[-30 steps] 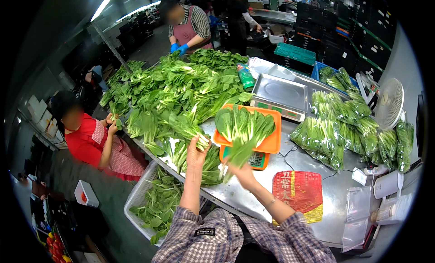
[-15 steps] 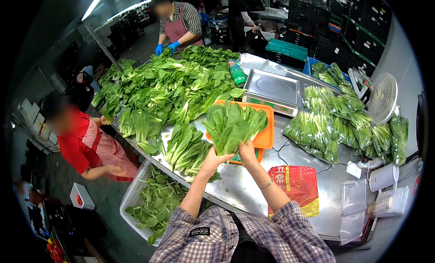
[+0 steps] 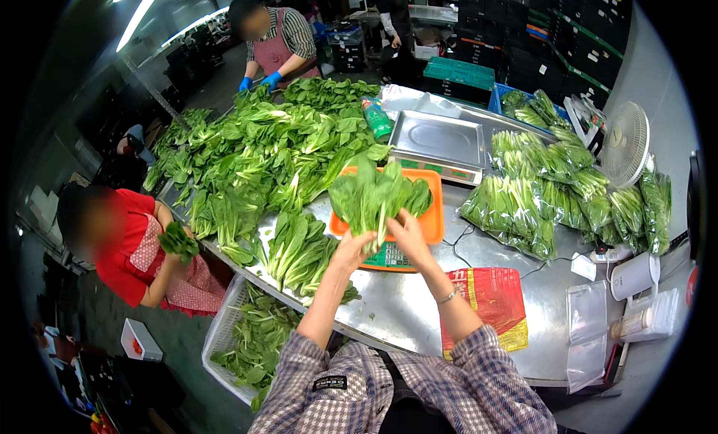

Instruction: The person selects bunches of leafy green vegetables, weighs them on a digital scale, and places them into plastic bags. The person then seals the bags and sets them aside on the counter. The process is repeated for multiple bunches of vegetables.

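Observation:
A bunch of leafy greens with pale stems is held up over the orange tray of a small scale. My left hand is closed round the stem ends. At the right side of the bunch, my right hand grips stems with its fingers. More leafy greens lie on the tray behind the bunch, partly hidden by it. The scale's green keypad shows just below my hands. Loose greens lie on the metal table to the left of my hands.
A big heap of greens covers the table's far left. Behind the tray stands a larger scale; bagged greens lie right, near a fan. A red bag lies in front. A white crate stands left. Two co-workers handle greens.
The bunch has tilted and its stems now show, with my right hand shifted on them. The view has shifted slightly. The co-worker in red now holds a bunch of greens.

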Action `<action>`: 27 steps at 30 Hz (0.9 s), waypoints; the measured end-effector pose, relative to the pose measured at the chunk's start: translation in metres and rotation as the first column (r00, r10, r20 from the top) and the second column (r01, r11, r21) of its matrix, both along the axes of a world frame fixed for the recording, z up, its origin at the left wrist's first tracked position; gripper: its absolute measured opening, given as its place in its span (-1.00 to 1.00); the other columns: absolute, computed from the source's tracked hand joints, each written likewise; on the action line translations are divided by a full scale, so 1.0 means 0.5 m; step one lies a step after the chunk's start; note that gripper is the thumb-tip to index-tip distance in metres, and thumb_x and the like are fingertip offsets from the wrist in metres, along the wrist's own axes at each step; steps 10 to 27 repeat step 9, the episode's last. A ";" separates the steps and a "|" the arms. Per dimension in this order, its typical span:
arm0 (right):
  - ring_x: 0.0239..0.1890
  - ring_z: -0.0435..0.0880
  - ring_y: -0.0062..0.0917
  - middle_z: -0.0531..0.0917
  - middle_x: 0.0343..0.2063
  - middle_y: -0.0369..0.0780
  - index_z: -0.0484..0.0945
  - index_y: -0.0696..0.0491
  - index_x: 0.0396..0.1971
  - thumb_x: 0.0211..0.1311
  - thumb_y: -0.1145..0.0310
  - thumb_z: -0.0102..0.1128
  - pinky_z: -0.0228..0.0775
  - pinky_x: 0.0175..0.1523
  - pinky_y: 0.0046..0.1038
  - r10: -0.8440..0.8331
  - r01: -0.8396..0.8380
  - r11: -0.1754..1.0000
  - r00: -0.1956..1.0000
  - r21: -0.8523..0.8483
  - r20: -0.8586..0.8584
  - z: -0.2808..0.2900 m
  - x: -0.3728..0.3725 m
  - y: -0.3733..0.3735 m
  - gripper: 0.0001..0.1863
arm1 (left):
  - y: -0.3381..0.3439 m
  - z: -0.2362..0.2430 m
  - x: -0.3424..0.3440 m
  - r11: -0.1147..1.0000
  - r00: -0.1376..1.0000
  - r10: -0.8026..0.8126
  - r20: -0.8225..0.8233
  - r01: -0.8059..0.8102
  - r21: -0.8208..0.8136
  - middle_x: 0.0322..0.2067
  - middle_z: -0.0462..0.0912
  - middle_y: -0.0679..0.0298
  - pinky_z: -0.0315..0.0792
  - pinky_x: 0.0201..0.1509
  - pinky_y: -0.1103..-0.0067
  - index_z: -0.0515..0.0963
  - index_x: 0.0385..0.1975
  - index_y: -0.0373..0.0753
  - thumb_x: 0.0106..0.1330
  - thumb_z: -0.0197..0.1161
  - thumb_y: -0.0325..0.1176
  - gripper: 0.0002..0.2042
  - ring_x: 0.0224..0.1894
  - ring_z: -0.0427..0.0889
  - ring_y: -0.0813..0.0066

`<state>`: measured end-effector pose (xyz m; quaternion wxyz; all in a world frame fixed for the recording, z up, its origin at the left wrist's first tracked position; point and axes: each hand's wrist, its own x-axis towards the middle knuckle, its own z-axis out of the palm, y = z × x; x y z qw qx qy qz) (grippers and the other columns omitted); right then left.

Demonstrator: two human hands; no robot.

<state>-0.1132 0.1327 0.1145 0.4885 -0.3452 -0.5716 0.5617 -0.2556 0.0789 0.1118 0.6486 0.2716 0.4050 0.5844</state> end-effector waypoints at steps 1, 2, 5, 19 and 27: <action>-0.51 0.41 -0.65 0.50 -0.57 -0.24 0.41 0.22 -0.41 0.13 0.37 0.01 0.27 -0.42 -0.52 -0.041 0.038 0.998 0.998 0.057 0.052 0.004 0.014 0.021 -0.81 | 0.027 0.015 -0.001 0.999 0.999 -0.029 -0.029 0.030 0.032 -0.19 0.55 0.21 0.55 -0.28 0.47 0.33 -0.01 -0.26 0.13 0.21 -0.50 -0.61 -0.23 0.59 0.41; -0.55 0.42 -0.62 0.49 -0.61 -0.21 0.40 0.23 -0.45 0.10 0.37 0.02 0.27 -0.43 -0.49 -0.076 0.064 0.991 0.992 0.121 0.101 0.026 0.021 0.040 -0.81 | 0.041 0.050 0.007 0.998 0.996 0.053 -0.070 -0.054 -0.015 -0.19 0.56 0.19 0.55 -0.25 0.46 0.33 -0.02 -0.29 0.12 0.21 -0.52 -0.60 -0.21 0.59 0.39; -0.55 0.50 -0.43 0.54 -0.58 -0.09 0.45 0.25 -0.42 0.03 0.37 0.00 0.33 -0.40 -0.43 -0.181 0.124 0.965 0.953 0.232 0.242 0.067 0.064 0.081 -0.78 | 0.094 0.092 0.030 0.998 0.985 -0.062 -0.158 0.059 -0.023 -0.24 0.55 0.22 0.51 -0.33 0.54 0.30 0.00 -0.31 0.08 0.27 -0.47 -0.54 -0.29 0.58 0.44; -0.24 0.64 -0.28 0.63 -0.33 0.00 0.50 0.14 -0.11 0.03 0.34 -0.01 0.41 -0.13 -0.42 -0.182 0.165 0.983 0.889 0.076 0.420 0.062 0.129 0.091 -0.61 | 0.145 0.081 0.080 0.950 0.901 -0.311 -0.302 0.305 -0.066 -0.29 0.53 0.25 0.41 -0.39 0.62 0.25 0.04 -0.30 0.03 0.35 -0.37 -0.44 -0.39 0.52 0.49; -0.24 0.64 -0.28 0.63 -0.33 0.00 0.50 0.14 -0.11 0.03 0.34 -0.01 0.41 -0.13 -0.42 -0.182 0.165 0.983 0.889 0.076 0.420 0.062 0.129 0.091 -0.61 | 0.145 0.081 0.080 0.950 0.901 -0.311 -0.302 0.305 -0.066 -0.29 0.53 0.25 0.41 -0.39 0.62 0.25 0.04 -0.30 0.03 0.35 -0.37 -0.44 -0.39 0.52 0.49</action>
